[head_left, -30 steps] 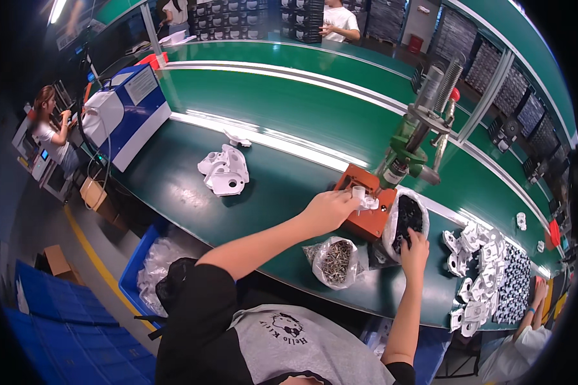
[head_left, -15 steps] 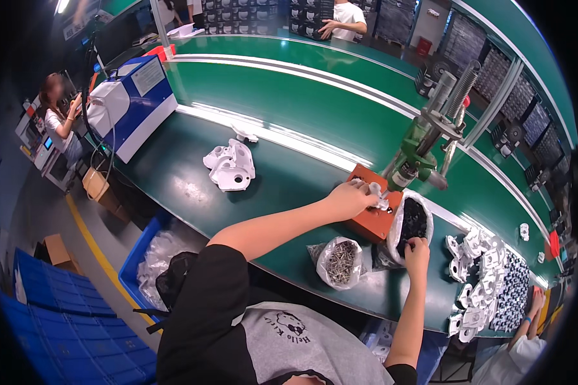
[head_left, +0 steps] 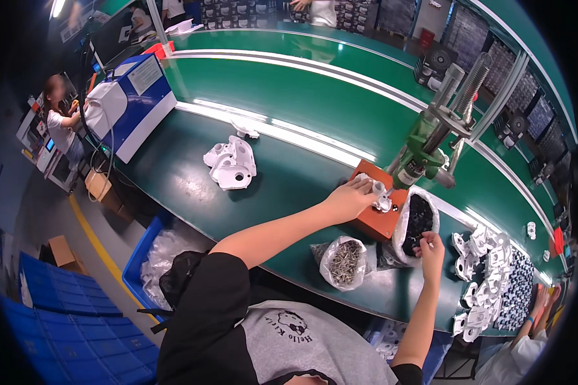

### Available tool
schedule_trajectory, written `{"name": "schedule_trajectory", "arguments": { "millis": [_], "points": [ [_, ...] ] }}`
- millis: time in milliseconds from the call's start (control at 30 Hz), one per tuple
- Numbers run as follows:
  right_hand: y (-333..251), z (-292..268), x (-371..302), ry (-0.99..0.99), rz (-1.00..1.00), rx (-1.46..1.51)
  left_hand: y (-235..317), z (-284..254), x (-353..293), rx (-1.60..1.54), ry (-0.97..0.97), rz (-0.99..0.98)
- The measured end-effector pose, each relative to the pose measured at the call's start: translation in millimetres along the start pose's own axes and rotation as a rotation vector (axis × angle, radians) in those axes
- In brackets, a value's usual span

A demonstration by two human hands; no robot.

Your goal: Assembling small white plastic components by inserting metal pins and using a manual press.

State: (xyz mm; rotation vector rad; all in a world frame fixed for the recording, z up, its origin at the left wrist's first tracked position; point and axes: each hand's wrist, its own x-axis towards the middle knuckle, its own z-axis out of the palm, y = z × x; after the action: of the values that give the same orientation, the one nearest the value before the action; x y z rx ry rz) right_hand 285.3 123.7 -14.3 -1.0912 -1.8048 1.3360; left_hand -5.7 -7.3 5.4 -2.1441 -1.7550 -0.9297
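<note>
Left hand (head_left: 350,201) clasps a white moulded plastic part (head_left: 381,199), beyond its fingertips on the orange block (head_left: 374,222); right hand (head_left: 432,251) pinched together by the white plastic bag (head_left: 402,234), contents seemingly hidden.

I see this from my own head, through the left of two side-by-side fisheye cameras, upright and unmirrored. It faces down and forward, with my shirt (head_left: 327,350) nearest at the lower edge, my left hand (head_left: 350,200) and right hand (head_left: 432,251) a little beyond over the table (head_left: 173,170), and straight edges bowing toward the dark rim.
</note>
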Motion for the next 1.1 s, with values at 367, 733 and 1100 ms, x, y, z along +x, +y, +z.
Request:
{"name": "schedule_trajectory", "arguments": {
  "millis": [367, 733, 1100],
  "points": [
    [11.6, -17.3, -6.7, -0.105, 0.057, 0.119, -0.8, 9.5, 3.6, -0.070, 0.096, 0.037],
    [-25.9, 37.2, 26.4, -0.174, -0.104, 0.131, 10.3, 8.3, -5.5, 0.027, -0.017, -0.127],
    [-55.6, 103.8, 68.4, -0.173, -0.280, -0.222, 2.1, 0.4, 2.3, -0.101, 0.016, -0.011]
  ]
}}
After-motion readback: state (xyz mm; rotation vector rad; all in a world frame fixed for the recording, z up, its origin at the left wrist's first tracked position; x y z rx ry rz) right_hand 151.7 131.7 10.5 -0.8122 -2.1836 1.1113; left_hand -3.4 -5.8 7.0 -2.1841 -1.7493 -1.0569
